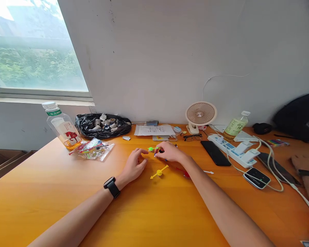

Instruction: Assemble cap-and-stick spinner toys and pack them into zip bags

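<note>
Table (144,212) spread around the fan (201,113), with the wall (144,61) behind.
Left of the fan lie papers (154,129), then a bag (125,124) and, farthest that way, a bottle (72,133) with plastic packets (104,153) beside its foot. Just before the fan are eyeglasses (192,137); in front and slightly right, a phone (215,153); farther right, a power strip (230,148) and, nearer the viewer, a small device (256,177). Another bottle (233,128) is to the fan's right. Front-left of it are the right hand (167,151) and, farther from it, the left hand (135,164), with an arrow piece (159,172) nearer the viewer.
</note>
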A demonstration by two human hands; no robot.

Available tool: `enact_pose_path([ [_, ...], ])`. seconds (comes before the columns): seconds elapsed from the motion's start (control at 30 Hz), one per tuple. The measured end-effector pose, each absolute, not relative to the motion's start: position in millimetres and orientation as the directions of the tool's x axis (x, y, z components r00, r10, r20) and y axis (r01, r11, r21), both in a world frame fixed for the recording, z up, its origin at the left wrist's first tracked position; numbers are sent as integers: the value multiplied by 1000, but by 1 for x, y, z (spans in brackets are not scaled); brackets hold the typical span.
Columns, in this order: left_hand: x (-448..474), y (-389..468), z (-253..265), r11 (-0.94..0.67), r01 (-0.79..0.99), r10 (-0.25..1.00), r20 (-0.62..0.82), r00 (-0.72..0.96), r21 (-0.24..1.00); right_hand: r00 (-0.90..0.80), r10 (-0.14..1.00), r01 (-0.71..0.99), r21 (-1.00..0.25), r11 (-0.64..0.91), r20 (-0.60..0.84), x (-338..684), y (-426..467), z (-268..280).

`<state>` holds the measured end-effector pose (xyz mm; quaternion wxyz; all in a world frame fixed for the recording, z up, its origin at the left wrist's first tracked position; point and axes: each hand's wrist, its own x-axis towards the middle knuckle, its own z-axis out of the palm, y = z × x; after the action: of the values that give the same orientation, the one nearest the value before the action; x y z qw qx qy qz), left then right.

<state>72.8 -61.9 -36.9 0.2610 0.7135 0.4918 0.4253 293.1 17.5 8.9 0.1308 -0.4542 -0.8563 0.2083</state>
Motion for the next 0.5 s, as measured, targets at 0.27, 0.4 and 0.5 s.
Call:
enact_pose_path([
  [0.27, 73, -63, -36, -376, 480, 925, 348, 151, 793, -476, 868, 763, -424, 489, 144, 287, 20, 11],
  [0.4, 73, -62, -37, -367, 470, 929, 341, 143, 803, -418, 873, 713, -505, 486, 251, 295, 14, 19],
  [0.5, 72, -61, -39, -367, 470, 929, 341, 143, 802, -398, 845, 630, -562, 536, 358, 305, 7, 21],
])
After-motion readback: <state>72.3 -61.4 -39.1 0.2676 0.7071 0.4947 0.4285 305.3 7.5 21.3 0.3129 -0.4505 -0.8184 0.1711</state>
